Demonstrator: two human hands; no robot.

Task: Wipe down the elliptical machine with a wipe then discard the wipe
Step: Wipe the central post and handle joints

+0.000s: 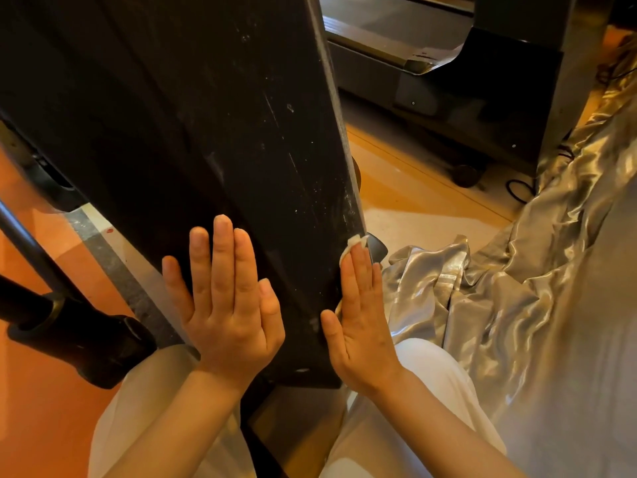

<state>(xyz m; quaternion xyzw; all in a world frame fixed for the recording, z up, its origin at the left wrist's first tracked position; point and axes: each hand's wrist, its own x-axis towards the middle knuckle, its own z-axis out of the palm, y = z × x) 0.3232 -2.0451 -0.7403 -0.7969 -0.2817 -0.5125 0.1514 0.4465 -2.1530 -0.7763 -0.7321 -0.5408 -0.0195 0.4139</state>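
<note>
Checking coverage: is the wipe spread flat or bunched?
Cannot tell fully: the wipe peeks crumpled beyond the right hand fingertips; the rest is hidden.

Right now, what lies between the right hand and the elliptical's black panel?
The white wipe, pressed flat under the right hand against the black panel's right edge, seen in the head view.

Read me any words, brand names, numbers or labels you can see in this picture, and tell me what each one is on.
None: no readable text shows anywhere in the head view.
The black elliptical panel carries only scuffs and pale specks, no lettering.
The dark machine behind shows screws and plain panels, no label that can be read.
The wipe under the right hand is plain; the left hand covers nothing legible.
</note>
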